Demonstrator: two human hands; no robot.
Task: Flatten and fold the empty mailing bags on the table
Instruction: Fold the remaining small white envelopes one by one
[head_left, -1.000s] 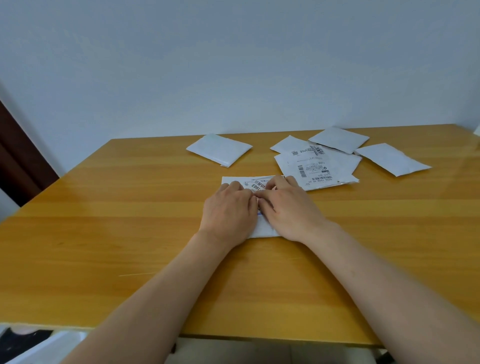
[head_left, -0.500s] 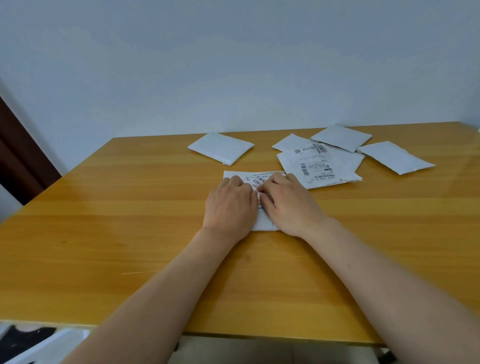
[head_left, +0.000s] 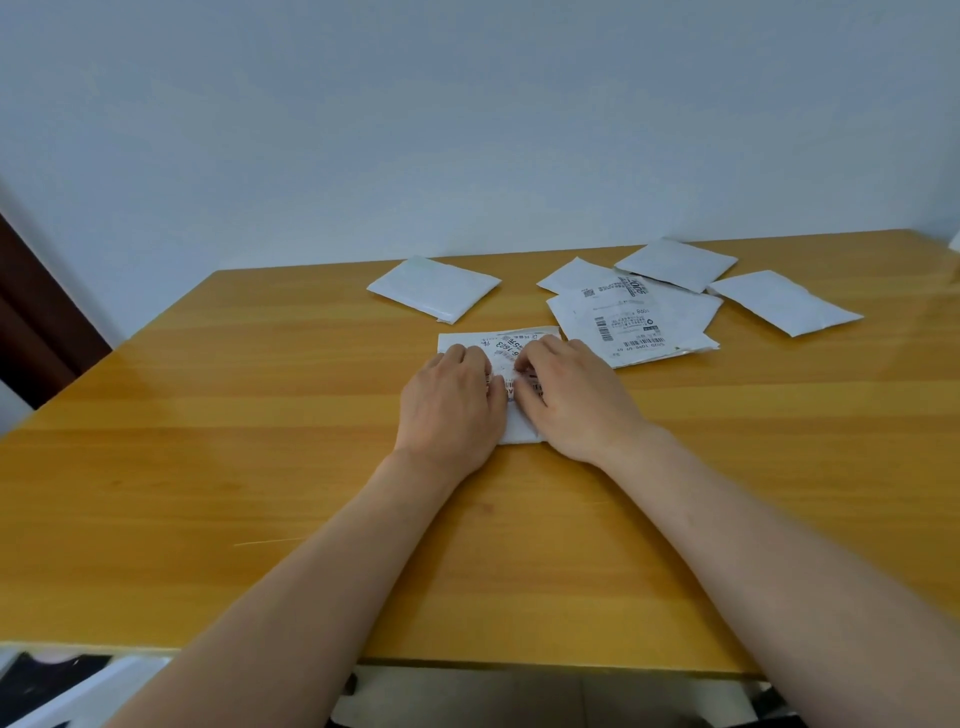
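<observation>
Both my hands are flat-ish on one labelled mailing bag (head_left: 498, 345) in the middle of the tabletop (head_left: 208, 441), pressing it down. My left hand (head_left: 449, 402) lies palm down over the bag's left half, fingers roughly straight and pointing away from me; my right hand (head_left: 571, 400) covers the right half, fingers angled in toward the left one so the fingertips nearly meet over the printed label. Neither hand is wrapped round anything, just pushing on the bag; whether the right fingertips pinch a bit of it I cannot tell. The bag pokes out past my fingertips and a white corner shows between my wrists. Step in hand, I judge: flattening or creasing this bag, looks like it is already doubled, not sure. Beyond my right hand sits a loose pile of unfolded bags (head_left: 631, 317), the top one label up, with another white bag (head_left: 675, 264) behind it and one more (head_left: 782, 301) further right. Beyond my left hand lies a folded bag (head_left: 434, 287), apart from the rest. Next move needs: run the palms outward to set the crease, then lift the bag and set it by the folded one, then reach for the pile past my right hand.
</observation>
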